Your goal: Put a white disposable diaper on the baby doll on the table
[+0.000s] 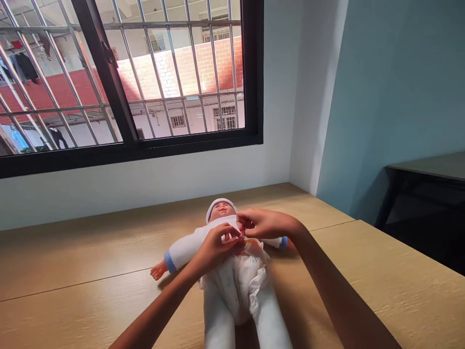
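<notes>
Checking your grip first: your right hand (268, 225) sits at the top of the disposable diaper (236, 286), its fingers (242, 223) pinched together on the waist edge. Your left hand (214, 250) is just beside it over the belly, its fingers (232, 231) curled toward the same spot. Contact there is hidden, so I can't tell if they're gripping.

Diaper is wrapped round the hips of a baby doll (218, 224), which lies on its back on the wooden surface (72, 257), head away from you, legs toward you. Doll looks light, with floppy limbs. Diaper looks thin, soft and easily crumpled, so hold the waist edge, not the ruffled leg gathers. If you need a brace, use the torso through the white onesie (185, 247), not the blue cuffs (169, 261) or the white cap (221, 202).

Farther out: a white wall (145, 194) under a steel-barred window (131, 155), a blue wall (392, 97) at right, and a dark table (425, 165) beyond the surface.
</notes>
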Demonstrator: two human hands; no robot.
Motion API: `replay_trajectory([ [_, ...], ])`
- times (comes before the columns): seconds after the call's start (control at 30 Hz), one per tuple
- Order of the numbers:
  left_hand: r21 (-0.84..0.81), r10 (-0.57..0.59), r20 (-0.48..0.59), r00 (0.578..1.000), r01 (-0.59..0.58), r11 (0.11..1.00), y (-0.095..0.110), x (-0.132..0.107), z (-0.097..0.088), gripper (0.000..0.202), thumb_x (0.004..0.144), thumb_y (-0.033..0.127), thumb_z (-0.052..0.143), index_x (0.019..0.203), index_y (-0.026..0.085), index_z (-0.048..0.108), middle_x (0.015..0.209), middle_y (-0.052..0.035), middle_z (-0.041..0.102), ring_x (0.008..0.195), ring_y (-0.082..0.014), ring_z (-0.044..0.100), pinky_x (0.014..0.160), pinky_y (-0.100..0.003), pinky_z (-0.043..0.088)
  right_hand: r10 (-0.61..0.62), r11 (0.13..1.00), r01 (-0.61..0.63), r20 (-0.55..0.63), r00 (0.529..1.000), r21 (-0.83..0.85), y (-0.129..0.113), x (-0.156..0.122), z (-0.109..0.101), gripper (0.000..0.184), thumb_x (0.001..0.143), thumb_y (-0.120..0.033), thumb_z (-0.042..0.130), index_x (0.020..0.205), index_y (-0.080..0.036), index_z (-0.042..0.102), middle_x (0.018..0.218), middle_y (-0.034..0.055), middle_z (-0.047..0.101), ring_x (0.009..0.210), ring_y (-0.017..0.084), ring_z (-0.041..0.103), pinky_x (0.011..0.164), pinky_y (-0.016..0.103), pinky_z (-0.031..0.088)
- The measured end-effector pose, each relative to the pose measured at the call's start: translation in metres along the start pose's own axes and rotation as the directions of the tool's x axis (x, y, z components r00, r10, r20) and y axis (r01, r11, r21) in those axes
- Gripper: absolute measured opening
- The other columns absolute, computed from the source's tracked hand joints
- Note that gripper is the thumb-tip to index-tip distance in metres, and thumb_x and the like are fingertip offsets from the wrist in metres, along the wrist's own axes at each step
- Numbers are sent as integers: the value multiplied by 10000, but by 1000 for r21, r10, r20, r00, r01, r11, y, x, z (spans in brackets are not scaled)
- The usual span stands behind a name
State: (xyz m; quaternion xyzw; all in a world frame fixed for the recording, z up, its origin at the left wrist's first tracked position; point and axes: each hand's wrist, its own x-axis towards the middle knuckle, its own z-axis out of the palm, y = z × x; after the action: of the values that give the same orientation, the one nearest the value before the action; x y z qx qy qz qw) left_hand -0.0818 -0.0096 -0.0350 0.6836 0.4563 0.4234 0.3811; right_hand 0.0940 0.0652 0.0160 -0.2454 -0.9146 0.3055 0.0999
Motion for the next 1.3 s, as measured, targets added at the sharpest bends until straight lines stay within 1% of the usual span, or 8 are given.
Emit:
replay_trajectory([
  [0.37,-104,-91,75,993,98,990,0,2,-1,309,753,386,712,883,109,669,677,-4,575,585,-84,462,507,-190,339,40,999,-40,30,999,8,10,3,-1,144,762,-252,607,779,-165,493,653,-43,449,606,108,397,508,215,280],
  [0.5,-126,-117,78,990,126,984,-1,2,-1,312,749,402,711,823,108,635,653,12,543,573,-77,451,494,-182,321,38,998,-40,53,998,43,4,0,-1,124,773,-240,604,824,-166,518,734,-24,529,681,122,483,564,209,350],
  [0.6,-97,-100,45,994,104,990,-1,2,-1,320,738,414,718,742,112,612,615,26,518,552,-68,418,483,-181,294,82,994,-89,97,992,61,2,-1,-2,216,738,-266,664,887,-165,545,862,13,596,800,161,551,636,225,404],
  [0.67,-84,-93,34,995,95,992,0,1,0,325,735,417,720,725,111,611,609,24,523,550,-69,415,483,-184,289,93,992,-101,108,990,72,3,-1,-2,230,720,-251,677,891,-162,552,858,19,609,810,173,566,649,238,414],
  [0.87,-116,-90,63,994,97,989,3,-1,0,288,753,403,702,800,124,650,666,2,575,600,-92,464,519,-195,331,36,992,-44,70,997,116,6,-1,-4,190,703,-203,662,854,-156,557,793,0,618,748,156,578,624,236,411],
  [1.1,-69,-43,60,997,47,997,0,3,0,234,762,372,692,760,148,625,647,19,556,587,-91,452,529,-203,349,-20,988,4,99,995,155,6,0,-4,141,732,-197,631,840,-156,550,759,-12,598,707,132,566,585,212,403],
  [1.2,-57,-37,53,998,40,998,0,3,1,221,766,356,686,776,145,624,686,7,573,613,-99,465,536,-205,354,-59,981,42,88,994,192,8,0,-4,158,727,-189,649,843,-161,545,763,-20,602,706,117,565,611,205,418],
  [1.3,-43,-38,34,999,40,998,2,2,2,215,762,346,686,762,145,612,652,23,541,578,-86,427,514,-200,324,-49,982,34,76,996,183,9,0,-5,191,713,-182,666,860,-162,547,751,-25,605,695,114,566,605,202,420],
])
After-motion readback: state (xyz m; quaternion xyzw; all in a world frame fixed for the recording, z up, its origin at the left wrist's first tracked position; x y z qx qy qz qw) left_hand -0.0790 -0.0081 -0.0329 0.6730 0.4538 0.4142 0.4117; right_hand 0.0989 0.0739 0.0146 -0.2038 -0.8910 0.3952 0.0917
